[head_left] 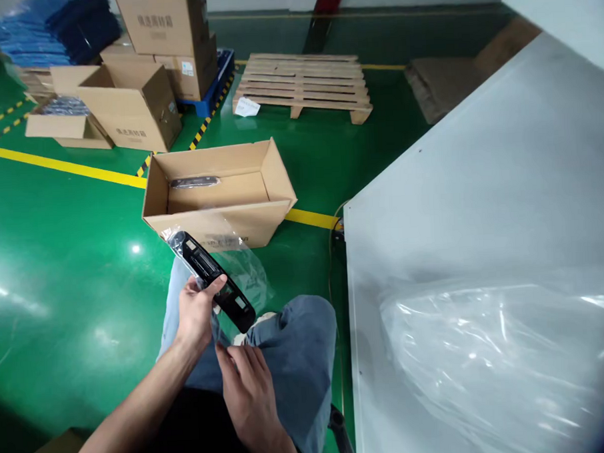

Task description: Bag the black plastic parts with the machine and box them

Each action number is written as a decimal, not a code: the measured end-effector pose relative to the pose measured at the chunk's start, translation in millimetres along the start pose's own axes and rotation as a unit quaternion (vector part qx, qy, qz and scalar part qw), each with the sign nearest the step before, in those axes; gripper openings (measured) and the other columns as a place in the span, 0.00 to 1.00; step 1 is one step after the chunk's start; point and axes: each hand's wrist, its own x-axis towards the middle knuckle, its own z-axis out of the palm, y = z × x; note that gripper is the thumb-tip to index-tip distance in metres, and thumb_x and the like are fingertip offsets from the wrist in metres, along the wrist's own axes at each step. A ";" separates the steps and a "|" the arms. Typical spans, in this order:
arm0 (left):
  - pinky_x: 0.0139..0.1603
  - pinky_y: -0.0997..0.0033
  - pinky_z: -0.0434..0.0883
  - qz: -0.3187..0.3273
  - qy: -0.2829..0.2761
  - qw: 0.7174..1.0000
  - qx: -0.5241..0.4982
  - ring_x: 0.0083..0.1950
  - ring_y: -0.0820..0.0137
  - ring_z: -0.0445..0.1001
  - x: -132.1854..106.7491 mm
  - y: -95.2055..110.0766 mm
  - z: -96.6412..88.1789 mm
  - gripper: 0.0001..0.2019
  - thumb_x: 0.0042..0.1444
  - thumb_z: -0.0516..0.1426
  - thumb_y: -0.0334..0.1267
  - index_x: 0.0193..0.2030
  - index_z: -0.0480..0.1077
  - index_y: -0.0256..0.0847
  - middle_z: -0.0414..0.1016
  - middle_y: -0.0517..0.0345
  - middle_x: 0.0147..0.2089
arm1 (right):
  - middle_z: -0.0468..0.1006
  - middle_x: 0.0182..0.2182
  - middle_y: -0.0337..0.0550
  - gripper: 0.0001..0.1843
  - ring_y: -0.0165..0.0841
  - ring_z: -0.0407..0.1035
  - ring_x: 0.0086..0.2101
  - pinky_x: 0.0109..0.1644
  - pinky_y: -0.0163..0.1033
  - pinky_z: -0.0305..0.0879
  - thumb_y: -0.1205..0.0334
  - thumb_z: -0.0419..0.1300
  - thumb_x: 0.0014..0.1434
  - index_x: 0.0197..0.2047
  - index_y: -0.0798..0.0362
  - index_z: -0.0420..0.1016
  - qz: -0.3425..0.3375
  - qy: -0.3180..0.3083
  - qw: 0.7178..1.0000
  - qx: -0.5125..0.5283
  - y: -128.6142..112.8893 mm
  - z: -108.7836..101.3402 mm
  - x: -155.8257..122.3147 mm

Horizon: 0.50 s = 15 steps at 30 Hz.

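My left hand (198,311) is closed around a long black plastic part (211,277), its thumb across the face. Small pale patches and slots show on that face. A clear plastic bag (248,269) hangs loosely about the part and spreads to its right. Below the part, my right hand (249,382) has its fingers bent together at the lower edge of the bag, seemingly pinching the film. Just beyond stands an open cardboard box (222,223), with a bagged dark strip-shaped part (194,182) lying inside near the back left.
A white tabletop (407,235) on my right bears a pile of clear plastic bags (487,352). Farther off are a wooden pallet (303,86), another open carton (132,120), stacked cartons (166,25) and blue folded material (53,30). A thin cable runs down beside the table.
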 end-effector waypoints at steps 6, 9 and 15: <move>0.42 0.68 0.72 0.081 -0.055 0.988 0.116 0.39 0.63 0.76 -9.9 3.2 -2.6 0.19 0.45 0.74 0.45 0.38 0.75 0.39 0.81 0.55 0.38 | 0.85 0.36 0.43 0.10 0.35 0.79 0.36 0.43 0.42 0.74 0.65 0.64 0.69 0.52 0.50 0.80 0.063 0.043 0.992 0.096 19.6 -35.0 24.6; 0.42 0.68 0.71 0.112 -0.129 0.972 0.159 0.40 0.62 0.77 -29.1 -1.9 1.4 0.17 0.50 0.72 0.44 0.42 0.75 0.40 0.81 0.55 0.39 | 0.85 0.38 0.46 0.15 0.35 0.79 0.37 0.45 0.41 0.77 0.62 0.64 0.68 0.58 0.50 0.79 0.188 0.110 0.961 0.172 25.5 -52.8 63.5; 0.34 0.68 0.60 0.169 -0.156 0.912 0.341 0.30 0.63 0.72 -44.2 -19.1 4.0 0.13 0.52 0.70 0.41 0.38 0.72 0.46 0.77 0.59 0.30 | 0.86 0.35 0.47 0.15 0.36 0.81 0.35 0.40 0.39 0.80 0.50 0.68 0.63 0.44 0.54 0.82 0.363 0.130 0.852 0.355 28.0 -72.2 130.1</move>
